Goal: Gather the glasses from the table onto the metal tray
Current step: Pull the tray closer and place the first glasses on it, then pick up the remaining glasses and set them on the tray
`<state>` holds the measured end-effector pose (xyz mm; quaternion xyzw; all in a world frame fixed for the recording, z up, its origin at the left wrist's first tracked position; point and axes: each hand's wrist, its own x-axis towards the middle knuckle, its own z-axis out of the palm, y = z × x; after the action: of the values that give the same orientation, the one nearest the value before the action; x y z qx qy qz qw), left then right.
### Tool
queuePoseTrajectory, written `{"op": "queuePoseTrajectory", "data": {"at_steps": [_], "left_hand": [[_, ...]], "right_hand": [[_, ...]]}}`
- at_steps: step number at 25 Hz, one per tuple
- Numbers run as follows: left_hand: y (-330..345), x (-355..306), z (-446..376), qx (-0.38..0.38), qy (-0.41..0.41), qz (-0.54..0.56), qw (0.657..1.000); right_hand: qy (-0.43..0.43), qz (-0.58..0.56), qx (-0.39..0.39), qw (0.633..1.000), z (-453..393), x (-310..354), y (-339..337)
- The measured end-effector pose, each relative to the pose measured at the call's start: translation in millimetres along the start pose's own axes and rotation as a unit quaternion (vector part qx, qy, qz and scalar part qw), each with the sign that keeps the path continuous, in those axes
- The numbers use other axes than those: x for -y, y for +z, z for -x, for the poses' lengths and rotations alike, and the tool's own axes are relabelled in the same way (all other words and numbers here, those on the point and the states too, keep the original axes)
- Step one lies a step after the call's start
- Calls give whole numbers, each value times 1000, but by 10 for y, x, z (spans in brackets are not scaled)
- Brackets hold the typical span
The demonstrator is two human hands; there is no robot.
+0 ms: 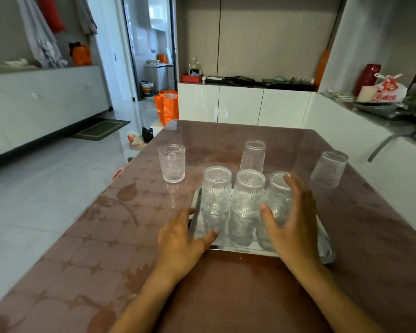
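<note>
A shiny metal tray [226, 243] lies on the table in front of me. Three ribbed clear glasses stand upside down in a row along its far side: left [216, 191], middle [247, 193], right [277, 195]. My right hand [291, 224] curves around the right glass with fingers spread, thumb near its base; contact is unclear. My left hand [183, 239] rests flat at the tray's near left edge, holding nothing. Three more glasses stand on the table: an upright one [172, 163] at the left, one [253, 155] behind the tray, one [329, 172] far right.
The table [106, 236] has a brown flower-patterned glossy cover. White cabinets stand behind it and along the right. An orange bag [167, 106] sits on the tiled floor at the table's far left corner.
</note>
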<state>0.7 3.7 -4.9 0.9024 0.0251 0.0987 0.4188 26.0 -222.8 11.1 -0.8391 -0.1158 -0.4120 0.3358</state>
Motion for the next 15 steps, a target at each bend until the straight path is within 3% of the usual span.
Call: {"op": "queuePoseTrajectory", "data": {"at_steps": [2, 5, 7, 8, 10, 13, 15], "left_hand": [[-124, -20, -210, -9, -31, 115, 993], [-390, -85, -814, -96, -45, 131, 986], [-502, -156, -1263, -155, -42, 62, 985], [-516, -180, -1467, -171, -43, -27, 984], [-503, -186, -1785, -155, -72, -184, 968], [-496, -122, -2061, -99, -126, -151, 975], [-538, -132, -2083, -107, -114, -90, 984]], "right_hand": [[-109, -23, 47, 993, 267, 252, 53], [-206, -23, 129, 970, 460, 449, 165], [-209, -24, 130, 969, 442, 439, 201], [-197, -29, 120, 973, 414, 406, 208], [-175, -35, 104, 978, 389, 334, 226], [-171, -31, 103, 979, 382, 259, 249], [-158, -29, 109, 981, 351, 231, 265]]}}
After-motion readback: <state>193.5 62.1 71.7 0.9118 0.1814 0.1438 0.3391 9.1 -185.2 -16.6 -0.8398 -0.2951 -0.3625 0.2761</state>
